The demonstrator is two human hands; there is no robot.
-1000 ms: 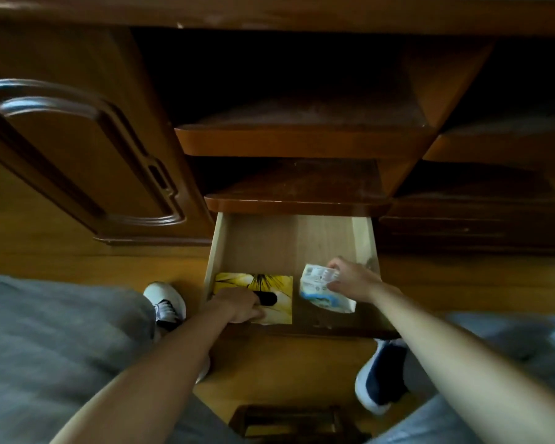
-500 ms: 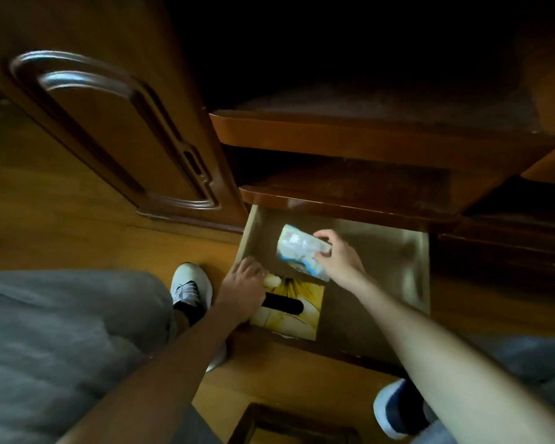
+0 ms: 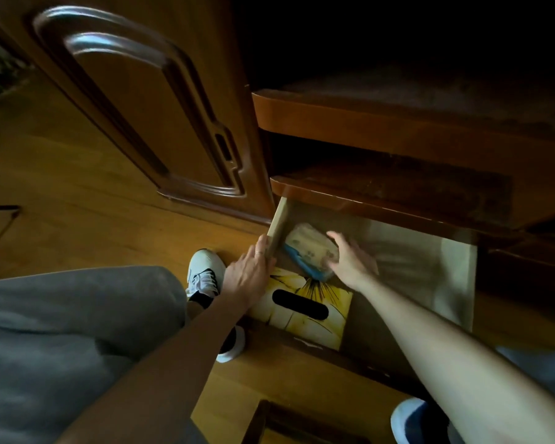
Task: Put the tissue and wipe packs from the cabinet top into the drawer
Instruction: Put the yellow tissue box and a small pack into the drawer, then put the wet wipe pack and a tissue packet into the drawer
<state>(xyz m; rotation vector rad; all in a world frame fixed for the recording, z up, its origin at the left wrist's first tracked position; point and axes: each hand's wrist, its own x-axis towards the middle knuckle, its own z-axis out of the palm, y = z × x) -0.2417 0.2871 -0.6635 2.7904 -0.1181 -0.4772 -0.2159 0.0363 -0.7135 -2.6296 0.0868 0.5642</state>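
Holding the wipe pack (image 3: 310,251) (long axis diagonal), right hand (image 3: 350,261) grip closed inside drawer (image 3: 455,274).

No text, brand, number or sign can be read. The small pale wipe pack with a blue edge (image 3: 310,253), in the open wooden drawer at about 1 o'clock from the picture's middle, carries dark print, but motion blur smears it beyond reading. The flat yellow tissue box with a black oval slot (image 3: 303,304), just below the pack at 5 o'clock from it, bears only black ray-like lines, no letters.
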